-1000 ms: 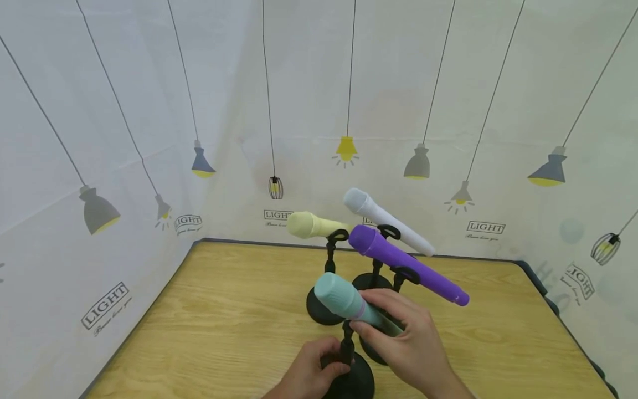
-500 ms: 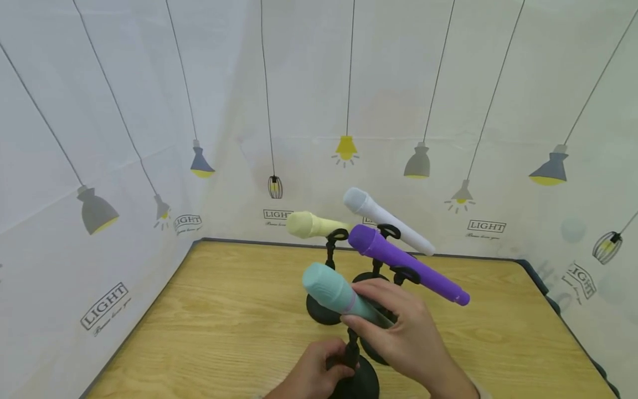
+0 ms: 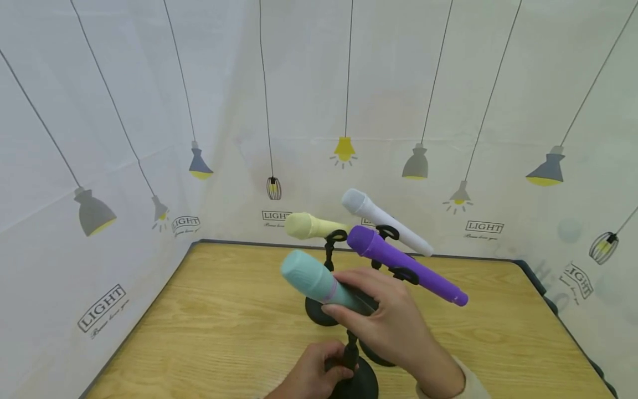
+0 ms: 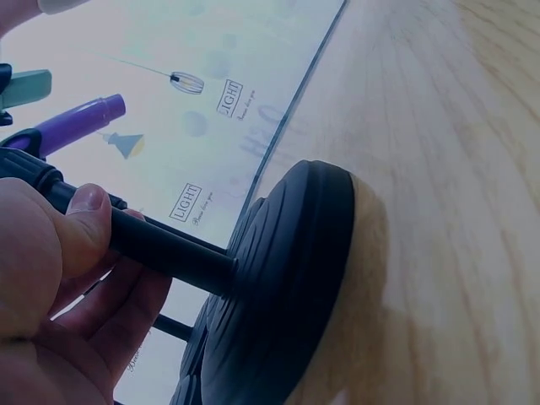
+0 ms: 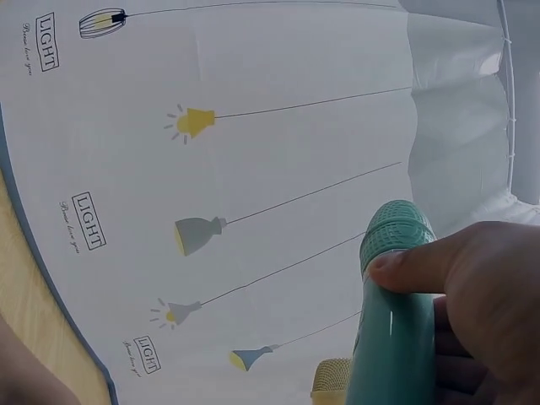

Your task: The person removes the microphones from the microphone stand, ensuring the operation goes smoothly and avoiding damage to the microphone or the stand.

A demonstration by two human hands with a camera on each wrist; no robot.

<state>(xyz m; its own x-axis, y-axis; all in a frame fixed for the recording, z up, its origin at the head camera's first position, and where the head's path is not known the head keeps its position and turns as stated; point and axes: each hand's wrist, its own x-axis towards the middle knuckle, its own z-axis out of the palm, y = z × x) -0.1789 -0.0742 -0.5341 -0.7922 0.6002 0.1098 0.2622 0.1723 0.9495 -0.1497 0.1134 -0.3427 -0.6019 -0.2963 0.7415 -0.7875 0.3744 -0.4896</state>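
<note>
My right hand [image 3: 394,318] pinches a teal microphone [image 3: 310,278] near its head, thumb on one side and fingers on the other. It tilts up to the left above a black desk microphone stand [image 3: 363,382]. My left hand [image 3: 319,370] grips that stand's post [image 4: 181,260], close above the round base [image 4: 287,270], which stands on the table. A black clip part shows beside the teal handle in the left wrist view; whether the handle sits fully in it I cannot tell. The right wrist view shows the thumb on the teal body [image 5: 392,337] just below the grille.
Behind the hands, a purple microphone [image 3: 408,267], a white microphone [image 3: 391,221] and a pale yellow microphone [image 3: 315,226] rest in black stands close together. The wooden table [image 3: 209,332] ends at a back wall sheet [image 3: 299,111] printed with lamps.
The teal microphone and my right hand have moved left and up. The held stand has shifted slightly right, with my left hand still on its post.
</note>
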